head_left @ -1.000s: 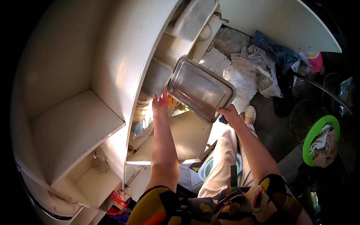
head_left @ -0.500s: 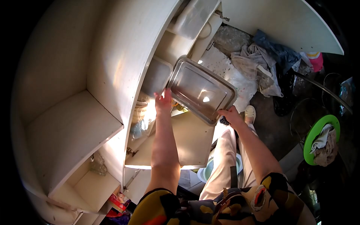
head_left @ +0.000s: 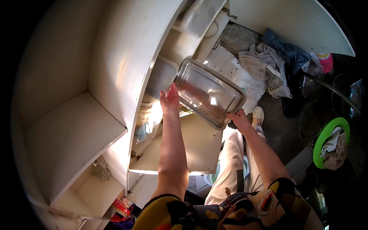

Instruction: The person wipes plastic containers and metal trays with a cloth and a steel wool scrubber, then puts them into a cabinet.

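Observation:
A rectangular see-through plastic container lid [head_left: 209, 92] with a greyish rim is tilted in front of the open cupboard. At its lower right corner, my right hand [head_left: 238, 119] is closed on the rim. Under that hand shows a small dark knobbly thing [head_left: 232, 124] that I cannot identify. My left hand [head_left: 170, 99] is open, fingers pointing up beside the lid's left edge; whether they touch it is unclear. Just behind my left hand, another translucent container [head_left: 160, 78] lies on the shelf.
A large clear bin [head_left: 197, 17] sits farther along the cupboard. Plastic bags [head_left: 264, 65] lie heaped on the floor beyond. The lower cupboard door [head_left: 184, 143] stands open before my legs. At right is a green-rimmed basin [head_left: 318, 147] with cloths. White shelving [head_left: 73, 134] is at left.
My left hand has shifted slightly up and right, its fingers now more upright by the lid's edge. The lid and my right hand appear a little farther right.

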Demonstrator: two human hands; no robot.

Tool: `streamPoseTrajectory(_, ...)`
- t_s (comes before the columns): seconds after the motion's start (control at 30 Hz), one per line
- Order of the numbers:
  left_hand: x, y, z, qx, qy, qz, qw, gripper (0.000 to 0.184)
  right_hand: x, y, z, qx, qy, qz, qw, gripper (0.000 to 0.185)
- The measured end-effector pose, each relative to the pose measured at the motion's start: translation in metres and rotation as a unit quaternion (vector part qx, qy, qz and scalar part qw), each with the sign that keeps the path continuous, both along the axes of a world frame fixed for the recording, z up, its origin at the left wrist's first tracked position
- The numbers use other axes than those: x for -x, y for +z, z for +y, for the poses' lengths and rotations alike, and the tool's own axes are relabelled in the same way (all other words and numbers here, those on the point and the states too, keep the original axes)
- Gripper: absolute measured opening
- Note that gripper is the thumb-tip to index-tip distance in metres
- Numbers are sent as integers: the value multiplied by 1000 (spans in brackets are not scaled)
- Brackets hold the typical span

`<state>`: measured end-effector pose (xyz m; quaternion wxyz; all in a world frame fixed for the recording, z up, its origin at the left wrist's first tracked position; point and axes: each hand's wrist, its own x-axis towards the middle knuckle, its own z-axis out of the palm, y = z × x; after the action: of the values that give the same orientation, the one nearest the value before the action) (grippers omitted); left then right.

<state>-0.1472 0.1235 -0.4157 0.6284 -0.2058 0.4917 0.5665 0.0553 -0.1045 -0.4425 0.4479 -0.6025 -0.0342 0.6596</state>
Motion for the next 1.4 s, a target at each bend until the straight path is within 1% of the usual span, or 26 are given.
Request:
streamPoseTrajectory(0.07, 12, -10, 1, -17, -23, 12, 1000, 47, 1, -2, -1, -9, 4, -14, 1000, 12)
streamPoseTrajectory(0.13, 10, -9, 3, -36, -46, 24, 998, 47, -4, 13, 4, 11, 12, -15, 1000, 13)
streamPoseTrajectory(0.2, 4, -8, 4, 101, -30, 158, 982, 42, -4, 15, 4, 30, 18, -16, 999, 14)
streamPoseTrajectory(0.23, 3, -7, 5, 101, -31, 157, 982, 42, -4, 10, 3, 19, 19, -15, 1000, 15)
streamPoseTrajectory(0.3, 7, -7, 6, 73, 14, 110, 991, 37, -4, 11, 5, 9, 21, -11, 1000, 17)
streamPoseTrajectory(0.33, 10, -9, 7, 74, 14, 111, 991, 37, -6, 17, 9, 18, 24, -15, 999, 17)
streamPoseTrajectory(0.4, 16, -18, 9, 100, 49, 46, 993, 30, -4, 17, 9, 27, 26, -18, 999, 18)
streamPoseTrajectory(0.43, 20, -22, 8, 101, 48, 46, 993, 30, 0, 10, 8, 4, 5, -6, 1000, 18)
streamPoseTrajectory(0.5, 19, -26, 6, 12, 2, 51, 999, 26, -2, 4, 4, -17, -17, 2, 1000, 19)
streamPoseTrajectory(0.6, 15, -18, 5, 45, 12, 62, 997, 24, -3, 1, 3, -26, 7, 4, 1000, 19)
streamPoseTrajectory(0.67, 14, -14, 7, 46, 19, 64, 997, 23, -3, -7, 1, -18, 32, 7, 999, 19)
streamPoseTrajectory(0.73, 22, -19, 8, 48, 25, 66, 996, 22, -1, -4, 3, -38, 11, 12, 999, 18)
streamPoseTrajectory(0.77, 32, -23, 10, 43, 6, 49, 998, 22, 0, -2, 4, -58, -7, 16, 998, 17)
streamPoseTrajectory(0.8, 33, -19, 11, 37, -12, 33, 999, 21, 1, -5, 4, -58, -10, 17, 998, 17)
streamPoseTrajectory(0.87, 37, -11, 12, 19, -3, 10, 1000, 23, 4, -10, 5, -13, 41, 24, 999, 15)
streamPoseTrajectory(0.9, 34, -2, 12, 3, 9, -15, 1000, 26, 7, -6, 8, -12, 39, 26, 999, 15)
streamPoseTrajectory(0.97, 33, 7, 13, 5, 12, -34, 999, 25, 15, 12, 20, -43, -23, 39, 998, 15)
streamPoseTrajectory(1.0, 31, 9, 13, 16, 24, -34, 999, 24, 24, -8, 19, -74, 8, 29, 997, 15)
streamPoseTrajectory(1.03, 30, 12, 15, 25, 36, -35, 998, 24, 29, 5, 35, -102, -6, 26, 994, 18)
streamPoseTrajectory(1.1, 26, 19, 14, 35, 40, -45, 998, 22, 22, 38, 71, 25, 154, 11, 988, 21)
streamPoseTrajectory(1.17, 26, 21, 14, 43, 43, -52, 997, 21, 64, -12, 90, -97, 95, 61, 989, 33)
streamPoseTrajectory(1.2, 27, 21, 15, 51, 52, -51, 996, 20, 78, -19, 107, -99, 91, 64, 989, 33)
streamPoseTrajectory(1.27, 28, 23, 16, 52, 58, -67, 995, 17, 97, -25, 138, -16, 202, -111, 973, 46)
streamPoseTrajectory(1.3, 27, 25, 15, 53, 57, -63, 995, 17, 90, -20, 146, -16, 200, -107, 974, 46)
streamPoseTrajectory(1.37, 23, 32, 14, 52, 42, -62, 996, 27, 66, 3, 156, 75, 284, -114, 949, 53)
streamPoseTrajectory(1.4, 21, 34, 14, 48, 47, -54, 996, 27, 68, -1, 153, 98, 235, -113, 960, 48)
